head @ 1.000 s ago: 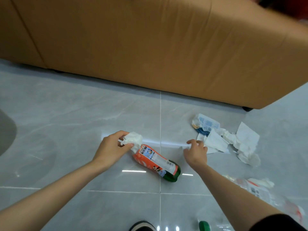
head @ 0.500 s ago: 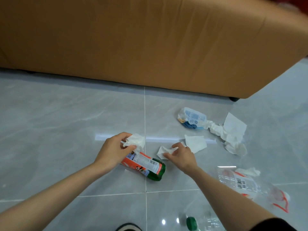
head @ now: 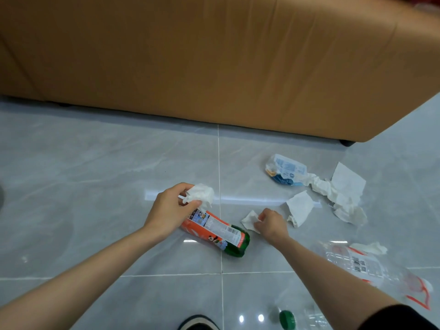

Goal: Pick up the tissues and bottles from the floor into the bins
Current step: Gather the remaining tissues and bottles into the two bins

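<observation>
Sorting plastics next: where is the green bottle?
The green bottle lies on its side on the floor at centre, between both hands, its top under the left hand.

Bare forearms, black sleeve (head: 402,317), dark shoe (head: 198,323)

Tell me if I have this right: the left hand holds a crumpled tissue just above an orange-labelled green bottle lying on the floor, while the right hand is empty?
Not quite. The right hand is not empty: the head view shows it pinching a small white tissue at the floor. The rest holds: the left hand grips a crumpled tissue just above the orange-labelled green bottle lying on the floor.
</observation>
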